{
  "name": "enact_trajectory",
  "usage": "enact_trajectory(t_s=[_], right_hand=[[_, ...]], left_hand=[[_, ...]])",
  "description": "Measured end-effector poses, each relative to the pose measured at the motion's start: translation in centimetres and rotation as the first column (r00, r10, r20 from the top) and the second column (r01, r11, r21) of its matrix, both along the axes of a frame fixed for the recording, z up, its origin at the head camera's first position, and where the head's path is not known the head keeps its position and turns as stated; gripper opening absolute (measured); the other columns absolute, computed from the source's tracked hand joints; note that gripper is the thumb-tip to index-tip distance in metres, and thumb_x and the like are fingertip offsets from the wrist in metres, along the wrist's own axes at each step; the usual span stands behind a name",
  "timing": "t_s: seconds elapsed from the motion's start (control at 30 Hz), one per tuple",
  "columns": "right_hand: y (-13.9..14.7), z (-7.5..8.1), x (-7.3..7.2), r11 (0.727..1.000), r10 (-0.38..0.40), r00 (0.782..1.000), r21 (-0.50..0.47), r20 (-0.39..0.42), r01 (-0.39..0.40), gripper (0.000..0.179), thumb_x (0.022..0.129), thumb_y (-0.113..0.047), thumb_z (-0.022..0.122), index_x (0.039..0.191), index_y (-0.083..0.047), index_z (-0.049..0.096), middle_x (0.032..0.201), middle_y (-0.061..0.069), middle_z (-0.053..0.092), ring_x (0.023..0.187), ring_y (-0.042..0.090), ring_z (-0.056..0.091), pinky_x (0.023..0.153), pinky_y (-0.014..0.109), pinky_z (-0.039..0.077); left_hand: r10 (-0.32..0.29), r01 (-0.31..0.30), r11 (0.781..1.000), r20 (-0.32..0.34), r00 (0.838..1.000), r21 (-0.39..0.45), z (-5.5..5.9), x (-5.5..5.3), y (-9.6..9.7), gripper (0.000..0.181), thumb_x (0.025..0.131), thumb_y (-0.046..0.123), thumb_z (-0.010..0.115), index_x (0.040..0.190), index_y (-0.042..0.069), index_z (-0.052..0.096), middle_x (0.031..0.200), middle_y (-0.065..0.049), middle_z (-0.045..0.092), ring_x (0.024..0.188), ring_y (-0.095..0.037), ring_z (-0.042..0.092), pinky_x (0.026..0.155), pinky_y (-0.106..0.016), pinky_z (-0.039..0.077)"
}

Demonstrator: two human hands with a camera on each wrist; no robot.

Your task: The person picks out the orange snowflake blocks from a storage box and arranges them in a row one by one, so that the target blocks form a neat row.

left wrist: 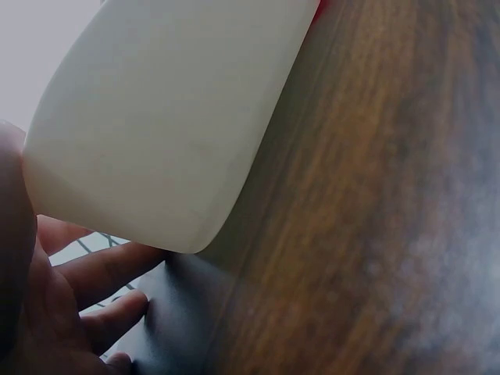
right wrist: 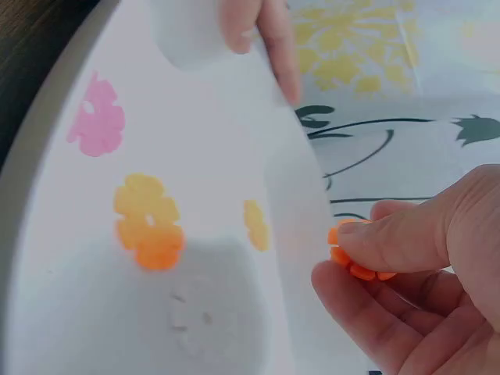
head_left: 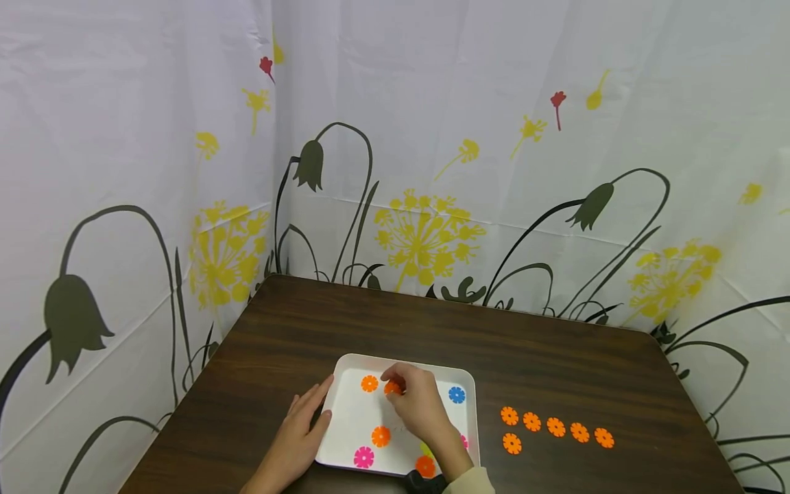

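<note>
A shallow white tray [head_left: 339,429] lies on the table with flower-shaped slotted plastic discs in it. Over its far half, my right hand [head_left: 420,405] pinches an orange disc [right wrist: 363,250] between thumb and fingers. My left hand [head_left: 296,436] rests against the tray's left side, fingers extended; the left wrist view shows them by the tray's outer wall [left wrist: 172,125]. Inside the tray are orange discs [head_left: 380,436], a pink disc [head_left: 364,457], a blue disc [head_left: 457,394] and a whitish disc [right wrist: 203,316]. A yellow-green disc [head_left: 427,449] and another pink one are partly hidden by my right arm.
Right of the tray, several orange discs [head_left: 556,427] form a row on the dark wooden table [head_left: 370,315], with one orange disc [head_left: 511,443] below the row's left end. A black object [head_left: 424,482] shows at the tray's near edge. A flower-printed curtain [head_left: 444,137] hangs behind.
</note>
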State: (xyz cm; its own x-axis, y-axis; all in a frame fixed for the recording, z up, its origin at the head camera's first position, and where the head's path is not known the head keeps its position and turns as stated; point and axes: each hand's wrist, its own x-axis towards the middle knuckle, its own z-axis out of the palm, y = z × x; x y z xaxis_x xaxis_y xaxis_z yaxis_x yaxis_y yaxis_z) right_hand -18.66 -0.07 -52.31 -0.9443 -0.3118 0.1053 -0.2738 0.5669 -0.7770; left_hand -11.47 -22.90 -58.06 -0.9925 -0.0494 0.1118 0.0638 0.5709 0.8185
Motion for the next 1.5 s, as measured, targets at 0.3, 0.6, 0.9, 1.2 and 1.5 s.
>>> enact_trajectory(t_s=[0.3,0.6,0.9,1.2,1.5], right_hand=[[1.7,1.6,0.2,0.998,-0.029,0.998,-0.053,-0.048,0.026,0.029,0.086,0.016,0.074,0.101,-0.008,0.081,0.095,0.005,0.072,0.08,0.014,0.067,0.073,0.024,0.065],[4.0,3.0,0.7,0.992,-0.103,0.977,-0.088,-0.187,0.088,0.038,0.076,0.021,0.079,0.104,-0.004,0.08,0.097,0.004,0.074,0.086,0.017,0.07,0.076,0.023,0.063],[7.1,3.9,1.3,0.981,-0.184,0.964,-0.099,-0.191,0.168,0.041,0.073,0.022,0.082,0.104,-0.006,0.079,0.1,0.004,0.073,0.088,0.018,0.07,0.078,0.026,0.065],[8.8,3.8,1.6,0.969,-0.239,0.954,-0.104,-0.179,0.223,0.039,0.073,0.018,0.085,0.103,-0.006,0.08,0.099,0.004,0.073,0.085,0.017,0.069,0.077,0.025,0.065],[10.7,4.0,2.1,0.939,-0.342,0.924,-0.085,-0.169,0.332,0.038,0.071,0.013,0.09,0.104,-0.004,0.081,0.1,0.006,0.074,0.083,0.017,0.07,0.078,0.028,0.066]], left_hand=[[-0.011,0.011,1.0,-0.01,1.0,-0.005,0.2,-0.2,0.3,0.058,0.105,0.011,0.063,0.16,0.017,0.048,0.158,-0.017,0.054,0.151,-0.049,0.04,0.126,-0.073,0.014],[-0.01,0.01,1.0,0.027,1.0,-0.008,0.2,-0.4,0.3,0.06,0.105,0.011,0.062,0.162,0.019,0.046,0.16,-0.016,0.052,0.153,-0.048,0.038,0.128,-0.071,0.013],[0.001,-0.002,1.0,0.035,0.999,0.009,0.1,0.1,0.1,0.059,0.105,0.012,0.062,0.162,0.02,0.046,0.16,-0.019,0.051,0.153,-0.048,0.038,0.127,-0.071,0.013],[-0.005,0.005,1.0,0.023,1.0,-0.004,0.4,0.3,-0.4,0.059,0.105,0.013,0.062,0.162,0.017,0.046,0.16,-0.02,0.051,0.152,-0.049,0.039,0.126,-0.073,0.014],[-0.011,0.011,1.0,0.052,0.999,-0.007,0.4,-0.2,0.1,0.059,0.105,0.012,0.062,0.162,0.016,0.045,0.161,-0.019,0.05,0.153,-0.047,0.038,0.126,-0.073,0.013]])
